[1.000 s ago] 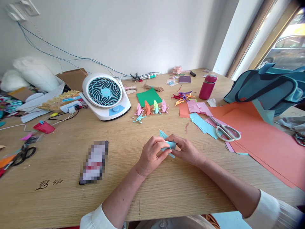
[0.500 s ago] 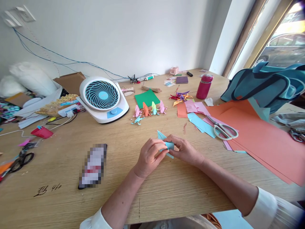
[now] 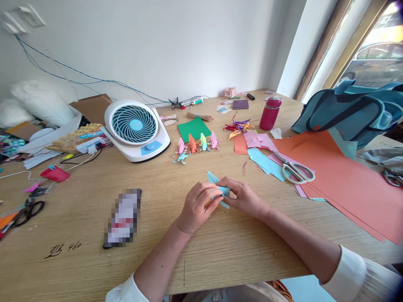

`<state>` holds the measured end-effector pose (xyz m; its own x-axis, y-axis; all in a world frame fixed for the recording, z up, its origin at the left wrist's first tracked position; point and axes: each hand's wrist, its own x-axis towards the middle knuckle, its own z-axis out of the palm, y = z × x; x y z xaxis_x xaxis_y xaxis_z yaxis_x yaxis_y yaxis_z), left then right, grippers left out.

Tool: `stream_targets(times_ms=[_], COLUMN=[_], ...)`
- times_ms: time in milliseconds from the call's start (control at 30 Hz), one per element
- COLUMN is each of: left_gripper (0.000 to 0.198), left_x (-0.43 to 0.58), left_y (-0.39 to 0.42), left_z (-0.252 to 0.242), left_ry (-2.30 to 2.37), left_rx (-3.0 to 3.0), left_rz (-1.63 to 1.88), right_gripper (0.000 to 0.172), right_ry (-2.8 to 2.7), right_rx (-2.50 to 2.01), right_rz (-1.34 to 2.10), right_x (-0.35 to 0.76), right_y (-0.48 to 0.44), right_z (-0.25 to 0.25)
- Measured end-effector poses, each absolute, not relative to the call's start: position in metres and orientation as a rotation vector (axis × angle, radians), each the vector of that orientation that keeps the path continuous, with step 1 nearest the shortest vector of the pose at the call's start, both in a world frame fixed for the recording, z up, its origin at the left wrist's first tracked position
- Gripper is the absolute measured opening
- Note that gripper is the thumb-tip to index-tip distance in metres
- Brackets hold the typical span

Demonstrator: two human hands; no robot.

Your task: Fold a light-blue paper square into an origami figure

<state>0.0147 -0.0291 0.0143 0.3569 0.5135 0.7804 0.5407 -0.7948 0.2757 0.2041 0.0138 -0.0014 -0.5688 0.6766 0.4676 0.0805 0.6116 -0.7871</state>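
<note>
My left hand (image 3: 201,206) and right hand (image 3: 244,197) pinch a folded light-blue paper (image 3: 226,191) between thumbs and fingers, over the wooden table (image 3: 151,260), nearer me than a row of small paper figures (image 3: 192,143). It looks light, crisp and easily creased, best held gently by its folded edges.

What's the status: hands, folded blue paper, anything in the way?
Left hand and right hand both gripping. Folded blue paper pinched between them. No obstruction seen; scissors off right, apart from both hands.
</note>
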Motion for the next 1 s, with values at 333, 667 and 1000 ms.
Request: stream_targets(times_ms=[333, 667, 1000], left_gripper=[0.020, 0.021, 0.023], left_x=[0.0146, 0.0141, 0.0139], left_y=[-0.0291, -0.0288, -0.0289], left_z=[0.0146, 0.0145, 0.0153], left_ry=[-0.991, -0.971, -0.963], left_rx=[-2.576, -2.569, -2.567], left_rz=[-1.453, -1.448, -1.430], right_gripper=[0.027, 0.024, 0.026], right_ry=[-2.027, -2.012, -2.015], right_rx=[-0.578, -0.583, -0.576], right_rz=[0.950, 0.940, 0.948], right_x=[0.2057, 0.2046, 0.2040], right_y=[0.0154, 0.0141, 0.0144], right_z=[-0.0052, -0.0028, -0.0023])
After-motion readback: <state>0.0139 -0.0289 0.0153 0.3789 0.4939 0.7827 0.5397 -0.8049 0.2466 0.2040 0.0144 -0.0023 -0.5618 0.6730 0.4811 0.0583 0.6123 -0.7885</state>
